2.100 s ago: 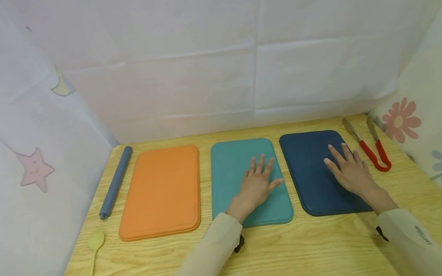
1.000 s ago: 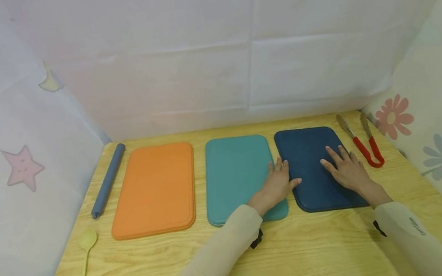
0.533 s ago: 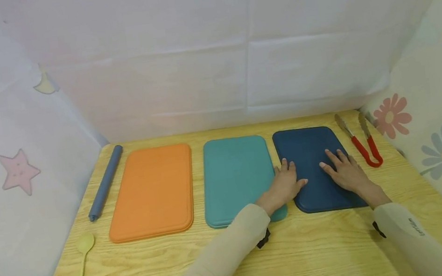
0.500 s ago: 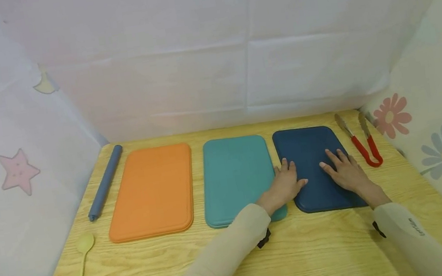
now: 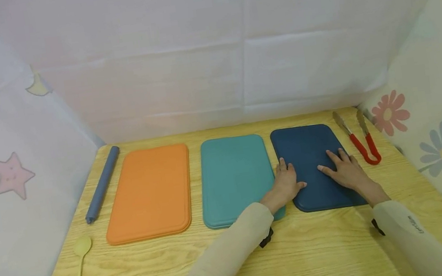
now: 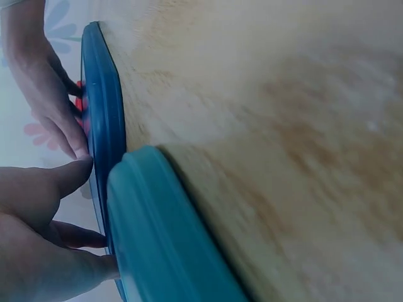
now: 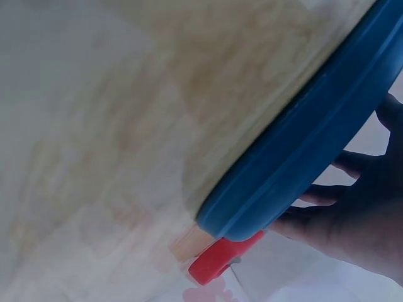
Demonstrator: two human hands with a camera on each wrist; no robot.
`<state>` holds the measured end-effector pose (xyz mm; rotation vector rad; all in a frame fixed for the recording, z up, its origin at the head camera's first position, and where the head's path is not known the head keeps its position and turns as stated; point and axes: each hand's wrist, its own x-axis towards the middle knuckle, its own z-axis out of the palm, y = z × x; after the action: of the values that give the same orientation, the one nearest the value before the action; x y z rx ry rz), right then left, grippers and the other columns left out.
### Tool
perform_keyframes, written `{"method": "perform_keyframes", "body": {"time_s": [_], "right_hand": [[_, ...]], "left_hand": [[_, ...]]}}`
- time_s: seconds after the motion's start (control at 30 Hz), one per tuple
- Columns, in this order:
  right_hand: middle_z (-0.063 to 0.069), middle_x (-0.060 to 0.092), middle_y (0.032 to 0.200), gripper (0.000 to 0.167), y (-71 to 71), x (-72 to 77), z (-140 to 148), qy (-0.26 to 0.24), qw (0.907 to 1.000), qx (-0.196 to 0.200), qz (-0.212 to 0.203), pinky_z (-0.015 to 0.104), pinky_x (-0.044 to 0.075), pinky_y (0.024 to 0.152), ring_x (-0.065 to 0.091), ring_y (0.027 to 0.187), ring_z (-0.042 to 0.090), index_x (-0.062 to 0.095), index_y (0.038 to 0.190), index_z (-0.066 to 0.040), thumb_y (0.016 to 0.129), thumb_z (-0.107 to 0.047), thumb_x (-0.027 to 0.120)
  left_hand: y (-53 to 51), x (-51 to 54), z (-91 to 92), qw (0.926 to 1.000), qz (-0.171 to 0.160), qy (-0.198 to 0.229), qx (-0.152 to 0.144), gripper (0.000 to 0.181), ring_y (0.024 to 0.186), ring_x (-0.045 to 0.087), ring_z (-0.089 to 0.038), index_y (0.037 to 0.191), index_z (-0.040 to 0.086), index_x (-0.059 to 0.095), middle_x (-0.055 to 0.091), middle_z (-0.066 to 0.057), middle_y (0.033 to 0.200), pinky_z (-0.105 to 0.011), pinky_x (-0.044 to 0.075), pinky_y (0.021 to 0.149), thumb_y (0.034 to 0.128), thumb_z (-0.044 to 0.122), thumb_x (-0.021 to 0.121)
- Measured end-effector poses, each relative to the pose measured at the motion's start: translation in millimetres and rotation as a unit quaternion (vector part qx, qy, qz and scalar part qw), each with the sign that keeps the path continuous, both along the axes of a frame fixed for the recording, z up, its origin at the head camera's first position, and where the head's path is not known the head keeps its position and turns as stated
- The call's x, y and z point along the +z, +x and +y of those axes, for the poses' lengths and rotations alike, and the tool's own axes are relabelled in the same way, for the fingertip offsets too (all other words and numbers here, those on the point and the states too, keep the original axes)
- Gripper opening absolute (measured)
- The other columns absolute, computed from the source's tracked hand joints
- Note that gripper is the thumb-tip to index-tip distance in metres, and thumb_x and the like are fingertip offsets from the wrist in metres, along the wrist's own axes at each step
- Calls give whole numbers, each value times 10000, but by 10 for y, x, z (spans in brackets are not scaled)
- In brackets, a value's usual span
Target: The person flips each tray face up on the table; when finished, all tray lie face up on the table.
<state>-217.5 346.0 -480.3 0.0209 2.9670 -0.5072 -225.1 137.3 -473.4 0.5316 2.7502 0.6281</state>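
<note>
Three flat rectangular boards with rounded corners lie side by side: an orange board [image 5: 148, 193], a teal board [image 5: 234, 174] and a dark blue board [image 5: 304, 145]. My left hand [image 5: 285, 186] lies across the gap between the teal and dark blue boards. Its fingers reach the left edge of the dark blue board, and the thumb extends over that board's surface. Spread over the right part of the dark blue board is my right hand [image 5: 346, 173], its fingertips on or close to the top. In the right wrist view the dark blue board [image 7: 296, 151] shows a thick, rounded edge.
Red-handled tongs [image 5: 363, 144] lie right of the dark blue board. On the left are a blue-grey rod [image 5: 102, 185] and a yellow spoon [image 5: 79, 264]. The wooden table [image 5: 326, 250] backs onto a white cloth [image 5: 169, 70], with printed cloth at both sides.
My left hand has moved right, from the middle of the teal board to the dark blue board's left edge. My right hand stays on the dark blue board. The head view has shifted slightly.
</note>
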Motion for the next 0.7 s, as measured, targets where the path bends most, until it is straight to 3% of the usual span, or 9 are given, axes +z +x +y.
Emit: {"method": "perform_keyframes", "body": {"time_s": [0.27,0.4,0.7], "right_hand": [[494,48,1432,890,-67,-8,63,-291,9994,-134,-119,777,225,947,128,1239,725,211,1479,96,937,-523,550],[522,129,1382,942,-117,21,78,-371,9986,-322,-171,762,259,945,188,1213,726,209,1466,124,901,-517,607],[452,255,1406,977,-193,116,52,-621,9958,-562,-374,707,255,1004,265,1255,623,241,1447,152,851,-473,698]], "left_hand": [[-26,-40,-1,9997,-119,217,84,751,1453,185,-258,1481,18,345,123,-196,1585,-266,377,1061,903,382,659],[-31,-20,1,9991,-178,339,195,767,1448,201,-252,1474,4,351,131,-212,1579,-254,403,1034,886,362,689],[-34,-6,4,9976,-407,434,355,786,1304,467,-229,1479,24,351,147,-191,1582,-235,500,875,867,357,716]]}}
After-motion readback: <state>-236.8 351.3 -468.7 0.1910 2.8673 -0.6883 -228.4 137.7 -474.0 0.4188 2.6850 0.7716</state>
